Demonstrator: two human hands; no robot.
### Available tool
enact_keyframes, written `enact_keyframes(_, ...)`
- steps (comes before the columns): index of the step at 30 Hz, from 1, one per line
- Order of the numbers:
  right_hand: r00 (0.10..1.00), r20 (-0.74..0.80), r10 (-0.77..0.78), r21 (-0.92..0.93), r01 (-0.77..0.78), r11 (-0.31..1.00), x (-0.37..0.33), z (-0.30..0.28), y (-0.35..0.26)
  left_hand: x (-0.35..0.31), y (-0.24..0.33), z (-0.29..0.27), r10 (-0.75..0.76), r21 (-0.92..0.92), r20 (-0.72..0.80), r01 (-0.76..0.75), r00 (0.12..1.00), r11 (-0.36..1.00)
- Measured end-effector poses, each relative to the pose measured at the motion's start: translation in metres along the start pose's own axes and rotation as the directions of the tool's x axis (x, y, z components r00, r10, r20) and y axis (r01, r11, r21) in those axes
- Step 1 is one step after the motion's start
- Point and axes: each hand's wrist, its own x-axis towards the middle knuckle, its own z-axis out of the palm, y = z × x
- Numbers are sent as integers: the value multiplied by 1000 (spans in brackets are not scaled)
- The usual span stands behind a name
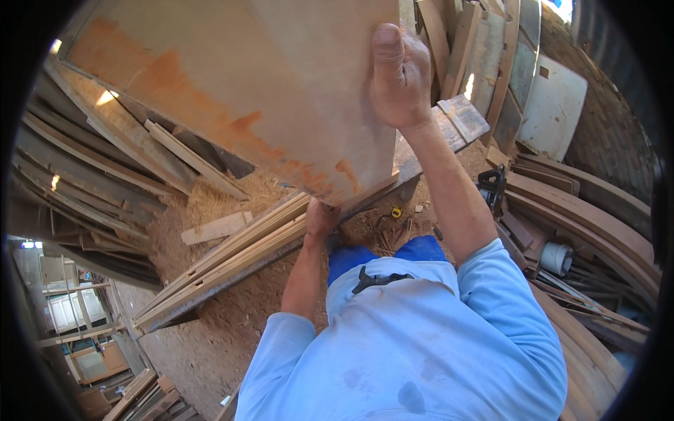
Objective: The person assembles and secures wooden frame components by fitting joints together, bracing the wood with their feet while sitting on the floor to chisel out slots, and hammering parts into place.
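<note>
A large wooden panel (281, 77), pale brown with a smeared orange stain along its left and lower part, stands raised before me, tilted. My right hand (401, 77) is closed round its right edge, thumb on the near face and fingers hidden behind. At the panel's lower corner, my left hand (323, 217) is closed under the bottom edge; its fingers are partly hidden. Just beneath, several long thin wooden strips (239, 242) lie along a narrow bench (210, 298) running from lower left to upper right.
Curved planks (84, 154) are stacked at left, with more boards (583, 203) at right. A yellow tape measure (397, 212) lies on the sawdust-covered ground. A black tool (493, 188) sits beside my right arm, near a white pipe piece (557, 258). A white panel (552, 105) leans behind.
</note>
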Motion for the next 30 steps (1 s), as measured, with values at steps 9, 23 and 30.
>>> enact_keyframes(9,998,-8,-64,-53,63,997,0,-1,5,-1,-3,-1,114,-93,-79,-121,990,988)
enact_keyframes(23,999,-31,-36,58,38,998,3,11,10,-8,-22,4,70,-101,-101,-80,992,992)
enact_keyframes(30,910,336,241,438,-378,816,-8,-14,44,-2,-53,29,134,-101,-55,-139,989,985)
